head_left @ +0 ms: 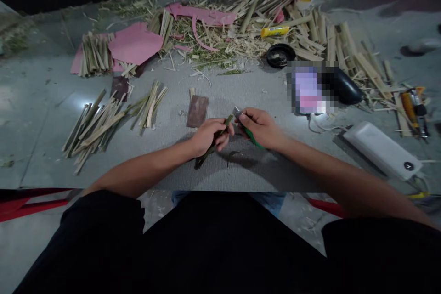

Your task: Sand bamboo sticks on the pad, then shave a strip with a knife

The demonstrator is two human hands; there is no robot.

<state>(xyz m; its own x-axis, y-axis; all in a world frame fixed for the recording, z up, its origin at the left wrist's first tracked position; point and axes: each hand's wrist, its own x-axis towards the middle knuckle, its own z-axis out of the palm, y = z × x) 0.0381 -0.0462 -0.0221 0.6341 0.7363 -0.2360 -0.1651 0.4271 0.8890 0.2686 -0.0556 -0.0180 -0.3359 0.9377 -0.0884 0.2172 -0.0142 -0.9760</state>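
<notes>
Left hand (211, 135) around a green strip (228, 120), right hand (260, 127) around a green-handled knife (254, 138)

Wears a loose, short-sleeved black top (223, 248), so dark as to hide most folds and seams. Ends the left sleeve (106, 220) in a slightly uneven, crumpled edge near the elbow, and the right sleeve (375, 250) in a smoother, more rounded one. Leaves both forearms (156, 165) bare below the cloth, down to equally bare fingers (253, 115). Has blue jeans (275, 201) on too, seen as small patches of denim to either side of the top, partly hidden beneath it.
</notes>
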